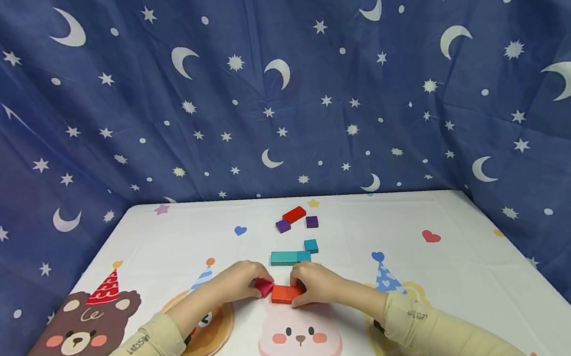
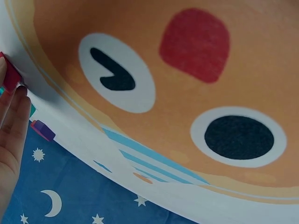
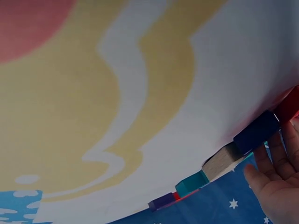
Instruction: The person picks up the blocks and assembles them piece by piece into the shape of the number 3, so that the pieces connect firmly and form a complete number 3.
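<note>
One small crimson block [image 1: 264, 287] sits pinched in our left hand [image 1: 241, 280] in head view; our right hand [image 1: 317, 283] grips a red-orange rectangular block [image 1: 285, 294] on the desk [image 1: 404, 229], lying leftward, long axis sideways. Left-wrist view confirms the crimson pinch; right-wrist view adds a dark-blue oblong block [image 3: 255, 132].

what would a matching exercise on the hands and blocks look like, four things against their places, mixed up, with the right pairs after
Things
1. left hand
2. right hand
3. long teal block
4. far red block

Places
A. next to a purple block
B. at the orange-red block
C. in line with a blue block
D. at the pink block

Right pairs: 1-D, 2-B, 3-C, 4-A
</note>
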